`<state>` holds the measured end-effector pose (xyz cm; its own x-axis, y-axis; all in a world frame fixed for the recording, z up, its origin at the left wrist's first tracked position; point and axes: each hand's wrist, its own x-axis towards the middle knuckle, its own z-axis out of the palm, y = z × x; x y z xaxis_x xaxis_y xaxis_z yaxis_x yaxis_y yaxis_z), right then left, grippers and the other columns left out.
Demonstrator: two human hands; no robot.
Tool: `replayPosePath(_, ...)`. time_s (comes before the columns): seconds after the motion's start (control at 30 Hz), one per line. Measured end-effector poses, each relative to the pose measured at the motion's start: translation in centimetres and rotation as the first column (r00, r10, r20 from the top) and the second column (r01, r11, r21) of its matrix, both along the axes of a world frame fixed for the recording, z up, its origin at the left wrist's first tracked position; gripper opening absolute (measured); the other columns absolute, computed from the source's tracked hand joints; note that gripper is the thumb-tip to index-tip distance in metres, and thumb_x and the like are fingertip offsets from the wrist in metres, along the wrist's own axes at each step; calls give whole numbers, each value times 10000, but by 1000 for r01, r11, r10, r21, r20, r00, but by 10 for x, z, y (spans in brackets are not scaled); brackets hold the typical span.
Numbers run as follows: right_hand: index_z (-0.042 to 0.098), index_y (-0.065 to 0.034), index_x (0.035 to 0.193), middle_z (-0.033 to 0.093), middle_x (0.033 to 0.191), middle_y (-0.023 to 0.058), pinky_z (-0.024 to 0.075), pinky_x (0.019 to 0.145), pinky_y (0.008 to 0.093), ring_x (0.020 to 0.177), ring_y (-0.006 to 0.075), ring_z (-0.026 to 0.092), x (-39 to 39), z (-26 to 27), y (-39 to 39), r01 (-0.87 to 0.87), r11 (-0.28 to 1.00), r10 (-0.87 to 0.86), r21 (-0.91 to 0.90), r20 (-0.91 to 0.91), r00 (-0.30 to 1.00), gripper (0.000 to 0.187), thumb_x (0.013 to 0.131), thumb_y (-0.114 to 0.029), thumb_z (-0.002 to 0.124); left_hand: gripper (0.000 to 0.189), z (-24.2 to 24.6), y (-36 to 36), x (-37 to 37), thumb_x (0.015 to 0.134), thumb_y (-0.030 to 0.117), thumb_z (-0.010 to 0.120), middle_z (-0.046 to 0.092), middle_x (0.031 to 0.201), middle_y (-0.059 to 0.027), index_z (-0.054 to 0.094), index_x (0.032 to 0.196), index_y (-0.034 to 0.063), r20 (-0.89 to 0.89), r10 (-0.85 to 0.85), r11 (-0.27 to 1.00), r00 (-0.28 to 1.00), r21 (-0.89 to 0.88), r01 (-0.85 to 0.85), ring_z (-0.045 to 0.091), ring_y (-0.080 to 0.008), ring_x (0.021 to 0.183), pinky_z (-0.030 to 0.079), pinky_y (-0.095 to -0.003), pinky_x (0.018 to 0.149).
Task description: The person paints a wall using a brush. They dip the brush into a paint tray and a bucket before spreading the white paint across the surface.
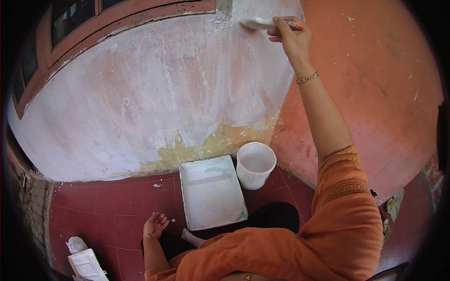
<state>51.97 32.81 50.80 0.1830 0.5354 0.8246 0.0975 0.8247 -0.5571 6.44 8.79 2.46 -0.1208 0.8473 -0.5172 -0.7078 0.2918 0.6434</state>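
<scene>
My right hand point(290, 33) is raised and grips a paintbrush by its red, paint-smeared handle. The white-coated bristles point(256, 23) lie against the upper part of the wall point(158, 80), beside the corner below the window. Thin, streaky white paint covers most of that wall, with pinkish patches showing through. My left hand point(155, 224) rests near my knee, palm turned up, fingers loosely curled and holding nothing. Between me and the wall lies a paint tray point(214, 203) coated in white, with greenish stains. A white plastic bucket point(256, 156) stands against its right side.
An orange wall point(365, 77) meets the painted one at the right corner. Upper left is a window with a wooden frame point(74, 45). On the red tiled floor point(105, 200), a white plastic container point(88, 265) and a tied plastic bag point(76, 244) sit at lower left.
</scene>
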Motion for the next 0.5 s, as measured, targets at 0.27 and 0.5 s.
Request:
replayPosePath(0.27,636,-3,1035,664,846,135,505,694,321,768,237,646,-18,-63,17,381,810,-516,445,235,824,346,802,-252,696,291,2,-1,1,869,316,606,575,934,-95,561,980,50,-14,13,1000,1000,8,-13,566,-248,874,482,-433,837)
replayPosePath(0.5,538,-36,1175,634,898,159,501,667,379,767,299,617,-21,-252,-17,388,877,-475,283,634,611,468,781,-238,690,283,2,-1,1,870,302,605,579,933,-94,561,984,47,8,6,1000,1000,22,-7,568,-247,876,483,-430,834)
